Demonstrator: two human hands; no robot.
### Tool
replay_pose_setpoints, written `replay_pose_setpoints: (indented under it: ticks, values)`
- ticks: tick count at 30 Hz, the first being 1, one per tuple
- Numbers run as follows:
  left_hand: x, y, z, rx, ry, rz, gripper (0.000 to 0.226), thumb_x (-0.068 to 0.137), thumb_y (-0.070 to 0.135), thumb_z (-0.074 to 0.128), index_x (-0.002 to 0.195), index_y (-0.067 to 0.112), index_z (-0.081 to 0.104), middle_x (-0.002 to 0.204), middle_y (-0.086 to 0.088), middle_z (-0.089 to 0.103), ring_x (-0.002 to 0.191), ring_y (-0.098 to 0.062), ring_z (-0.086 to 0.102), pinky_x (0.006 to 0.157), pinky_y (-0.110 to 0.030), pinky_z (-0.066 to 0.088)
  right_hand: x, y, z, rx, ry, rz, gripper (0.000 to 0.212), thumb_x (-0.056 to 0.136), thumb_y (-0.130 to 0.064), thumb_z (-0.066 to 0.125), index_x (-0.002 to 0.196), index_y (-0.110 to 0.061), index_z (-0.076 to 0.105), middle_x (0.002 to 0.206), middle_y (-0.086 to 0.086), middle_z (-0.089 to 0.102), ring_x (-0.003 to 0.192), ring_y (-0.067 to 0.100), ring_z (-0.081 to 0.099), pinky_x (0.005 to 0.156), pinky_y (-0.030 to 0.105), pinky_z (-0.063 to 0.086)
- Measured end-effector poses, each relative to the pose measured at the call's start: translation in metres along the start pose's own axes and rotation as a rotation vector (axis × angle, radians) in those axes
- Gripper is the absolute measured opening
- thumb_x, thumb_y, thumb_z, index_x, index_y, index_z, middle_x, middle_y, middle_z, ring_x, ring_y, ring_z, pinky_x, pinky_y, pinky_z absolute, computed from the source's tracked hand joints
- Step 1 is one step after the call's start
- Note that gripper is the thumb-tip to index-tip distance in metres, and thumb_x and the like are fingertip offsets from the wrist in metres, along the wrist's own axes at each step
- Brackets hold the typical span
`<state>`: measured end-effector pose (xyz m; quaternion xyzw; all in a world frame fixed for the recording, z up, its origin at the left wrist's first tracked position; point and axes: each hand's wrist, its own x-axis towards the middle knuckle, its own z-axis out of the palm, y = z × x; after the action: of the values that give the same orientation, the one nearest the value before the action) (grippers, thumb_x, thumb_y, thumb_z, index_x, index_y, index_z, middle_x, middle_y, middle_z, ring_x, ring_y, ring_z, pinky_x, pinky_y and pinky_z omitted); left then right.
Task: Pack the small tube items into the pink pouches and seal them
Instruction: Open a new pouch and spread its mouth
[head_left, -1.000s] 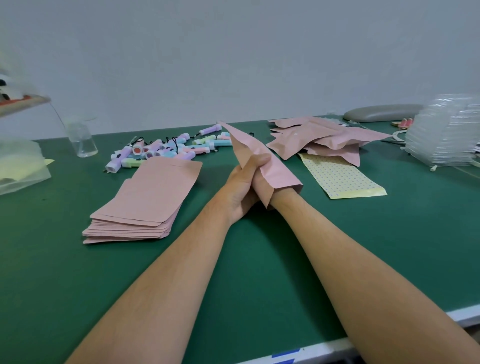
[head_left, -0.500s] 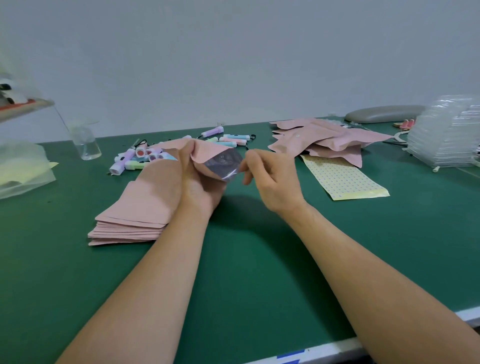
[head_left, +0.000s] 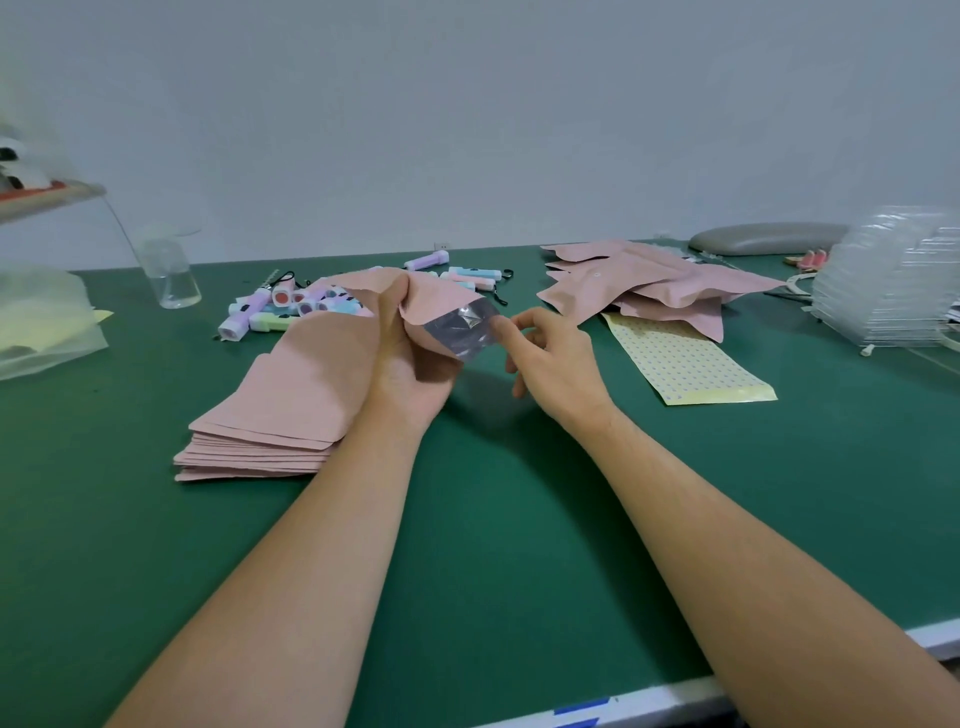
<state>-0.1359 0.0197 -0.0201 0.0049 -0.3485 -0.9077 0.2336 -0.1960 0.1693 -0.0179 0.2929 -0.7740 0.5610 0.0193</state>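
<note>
On the green table (head_left: 493, 545), the left hand (head_left: 410, 374) grips the open pouch (head_left: 441, 304), its fingers curled round the pink body and the thumb lying along the top. This squeezes the mouth wide, so the silver lining faces right. I judge it is held this way to take a tube.

Just right of the open pouch, the right hand (head_left: 550, 358) holds nothing. Its fingers are loosely curled and one tip is at the mouth's edge; whether it touches the edge I cannot tell.

Left of the open pouch lies the stack of flat pouches (head_left: 280, 410), kept close for quick picking. Well to its right lies a yellow dotted sheet (head_left: 685, 364).

The tubes (head_left: 291, 306) lie scattered just beyond the open pouch, within easy reach. Beyond it to the right sits a pile of pink pouches (head_left: 639, 291), apparently packed ones set aside.
</note>
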Motion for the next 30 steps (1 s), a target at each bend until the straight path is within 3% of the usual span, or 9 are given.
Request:
replay_pose_setpoints:
  ticks: [6, 10, 12, 16, 19, 21, 23, 26, 30]
  values:
    - [-0.002, -0.003, 0.004, 0.106, -0.057, 0.005, 0.087, 0.083, 0.047, 0.082, 0.153, 0.01, 0.046, 0.11, -0.014, 0.069, 0.104, -0.03, 0.066, 0.102, -0.047, 0.052, 0.004, 0.006, 0.001, -0.081, -0.026, 0.032, 0.033, 0.101, -0.05, 0.05, 0.09, -0.022, 0.065, 0.069, -0.001, 0.07, 0.045, 0.02, 0.064, 0.07, 0.05, 0.061]
    - [-0.001, -0.008, 0.005, 0.026, 0.04, -0.052, 0.114, 0.061, 0.08, 0.082, 0.148, 0.013, 0.052, 0.131, -0.016, 0.065, 0.118, -0.031, 0.066, 0.101, -0.045, 0.055, 0.004, 0.008, 0.0, -0.178, 0.004, 0.046, 0.04, 0.1, -0.048, 0.045, 0.081, -0.019, 0.064, 0.067, 0.0, 0.07, 0.051, 0.022, 0.068, 0.073, 0.049, 0.06]
    - [0.001, -0.009, 0.005, 0.046, 0.116, -0.115, 0.12, 0.056, 0.093, 0.07, 0.147, 0.018, 0.048, 0.141, -0.017, 0.057, 0.126, -0.029, 0.062, 0.106, -0.044, 0.054, 0.005, 0.009, -0.001, -0.226, 0.06, 0.061, 0.039, 0.103, -0.042, 0.041, 0.082, -0.019, 0.064, 0.072, 0.002, 0.071, 0.06, 0.028, 0.07, 0.075, 0.048, 0.059]
    - [0.004, -0.015, 0.008, 0.14, 0.217, -0.133, 0.103, 0.076, 0.089, 0.059, 0.149, 0.019, 0.04, 0.142, -0.015, 0.048, 0.126, -0.028, 0.059, 0.112, -0.048, 0.049, 0.011, 0.007, -0.012, -0.256, 0.186, 0.12, 0.033, 0.102, -0.04, 0.036, 0.094, -0.019, 0.062, 0.091, 0.006, 0.072, 0.079, 0.037, 0.071, 0.082, 0.046, 0.057]
    - [0.005, -0.016, 0.009, 0.151, 0.245, -0.108, 0.074, 0.092, 0.073, 0.059, 0.143, 0.02, 0.047, 0.137, -0.01, 0.053, 0.129, -0.027, 0.058, 0.111, -0.049, 0.049, 0.012, 0.007, -0.021, -0.267, 0.282, 0.12, 0.034, 0.1, -0.036, 0.035, 0.083, -0.019, 0.061, 0.084, 0.004, 0.071, 0.07, 0.032, 0.072, 0.077, 0.045, 0.057]
    - [0.007, -0.018, 0.007, 0.261, 0.296, -0.015, 0.052, 0.102, 0.056, 0.055, 0.139, 0.019, 0.055, 0.129, -0.006, 0.059, 0.117, -0.023, 0.063, 0.103, -0.046, 0.055, 0.013, 0.008, -0.027, -0.287, 0.33, 0.123, 0.041, 0.102, -0.036, 0.035, 0.077, -0.017, 0.063, 0.079, 0.002, 0.071, 0.063, 0.028, 0.072, 0.075, 0.043, 0.057]
    - [0.006, -0.021, 0.006, 0.59, 0.354, 0.132, 0.033, 0.104, 0.037, 0.056, 0.132, 0.019, 0.06, 0.12, -0.003, 0.062, 0.104, -0.019, 0.063, 0.095, -0.039, 0.057, 0.015, 0.009, -0.032, -0.315, 0.356, 0.137, 0.047, 0.103, -0.04, 0.033, 0.077, -0.017, 0.064, 0.082, 0.003, 0.072, 0.07, 0.033, 0.072, 0.077, 0.044, 0.057]
    - [0.007, -0.028, 0.001, 1.212, 0.341, 0.273, 0.04, 0.097, 0.021, 0.064, 0.137, 0.015, 0.059, 0.122, 0.001, 0.064, 0.101, -0.014, 0.063, 0.095, -0.034, 0.054, 0.016, 0.009, -0.037, -0.305, 0.416, 0.144, 0.047, 0.102, -0.043, 0.033, 0.072, -0.016, 0.059, 0.076, 0.004, 0.068, 0.07, 0.032, 0.071, 0.074, 0.043, 0.056]
    - [0.01, -0.034, 0.003, 1.481, 0.328, 0.328, 0.036, 0.094, 0.017, 0.067, 0.13, 0.017, 0.065, 0.12, 0.002, 0.067, 0.103, -0.017, 0.065, 0.096, -0.04, 0.057, 0.016, 0.014, -0.043, -0.285, 0.439, 0.113, 0.043, 0.099, -0.044, 0.038, 0.072, -0.016, 0.056, 0.07, 0.001, 0.064, 0.068, 0.027, 0.068, 0.066, 0.035, 0.051]
